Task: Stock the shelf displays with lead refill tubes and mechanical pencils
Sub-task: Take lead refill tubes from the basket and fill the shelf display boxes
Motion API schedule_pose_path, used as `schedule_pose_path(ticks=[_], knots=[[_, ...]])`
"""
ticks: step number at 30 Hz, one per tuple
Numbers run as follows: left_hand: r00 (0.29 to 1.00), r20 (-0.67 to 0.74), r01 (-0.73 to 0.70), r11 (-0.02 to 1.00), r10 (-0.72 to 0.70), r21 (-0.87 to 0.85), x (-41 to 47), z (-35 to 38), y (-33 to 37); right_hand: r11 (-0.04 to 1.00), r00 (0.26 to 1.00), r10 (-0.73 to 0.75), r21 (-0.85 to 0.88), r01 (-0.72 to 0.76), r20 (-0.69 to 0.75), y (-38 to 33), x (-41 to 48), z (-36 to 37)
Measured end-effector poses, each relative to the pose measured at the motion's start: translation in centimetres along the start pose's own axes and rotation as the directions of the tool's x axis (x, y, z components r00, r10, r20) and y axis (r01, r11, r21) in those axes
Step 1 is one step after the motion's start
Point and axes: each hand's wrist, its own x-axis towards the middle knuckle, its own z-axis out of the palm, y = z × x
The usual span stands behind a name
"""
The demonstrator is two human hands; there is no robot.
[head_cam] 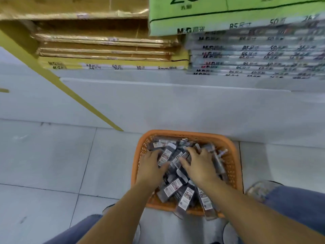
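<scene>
An orange plastic basket [233, 155] stands on the tiled floor, filled with several dark packs of lead refills and pencils [173, 188] bearing white labels. Both my hands are inside it, palms down on the pile. My left hand [151, 166] lies at the left side, its fingers spread over the packs and its thumb against a labelled pack [166, 155]. My right hand [198, 164] rests on the middle of the pile with fingers spread; what is beneath its palm is hidden. Clear pencil packs [219, 159] lie at the basket's right side.
A white shelf base [175, 103] runs across just behind the basket. On the shelf lie stacks of brown and yellow notebooks [109, 50], a green pack [228, 14] and grey packs [255, 53]. My knees in jeans [299, 199] flank the basket.
</scene>
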Motion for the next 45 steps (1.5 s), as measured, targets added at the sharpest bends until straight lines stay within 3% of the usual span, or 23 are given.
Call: schedule_pose_path(ticks=[5,10,15,20,24,29,32,36,39,42,45], knots=[[0.995,0.014,0.098,0.995,-0.097,-0.037,1.5,0.5,1.4,0.929,0.996,0.047,0.369,-0.016,-0.077,-1.0,0.3,0.0],[0.989,0.107,0.111,0.988,-0.1,-0.103,1.7,0.7,1.4,0.766,0.991,0.135,0.635,-0.099,-0.009,-0.5,-0.2,0.4],[0.97,0.234,0.127,0.961,-0.068,-0.246,1.3,0.9,1.8,0.67,0.969,0.235,0.71,-0.216,0.073,0.4,-0.4,0.7],[0.965,0.243,0.142,0.975,-0.098,-0.17,1.7,1.3,2.6,0.572,0.932,0.307,0.745,-0.343,0.193,0.8,0.3,-0.7],[0.932,0.345,0.266,0.858,-0.112,-0.439,0.5,0.1,2.0,0.516,0.931,0.267,0.779,-0.356,0.249,0.8,-0.3,-2.3],[0.931,0.366,0.315,0.525,-0.008,-0.791,-2.8,-3.0,2.3,0.445,0.975,0.075,0.868,-0.219,0.208,-1.2,-2.6,-5.5],[0.931,0.344,0.291,0.323,0.12,-0.901,-4.7,-5.8,4.2,0.366,0.982,-0.063,0.919,-0.146,0.181,-3.2,-4.9,-8.2],[0.935,0.277,0.212,0.277,0.223,-0.937,-8.0,-10.5,6.4,0.358,0.978,-0.194,0.934,-0.002,0.076,-6.3,-9.0,-12.9],[0.957,0.203,0.138,0.289,0.206,-0.947,-10.7,-14.1,8.4,0.367,0.96,-0.28,0.924,0.107,0.0,-8.6,-11.9,-16.6],[0.976,0.05,-0.028,0.349,0.211,-0.937,-12.9,-17.1,10.5,0.377,0.927,-0.363,0.896,0.236,-0.092,-10.6,-14.3,-20.3],[0.961,-0.077,-0.167,0.337,0.264,-0.926,-14.6,-20.1,12.7,0.382,0.882,-0.433,0.848,0.367,-0.187,-12.9,-16.5,-23.9]])
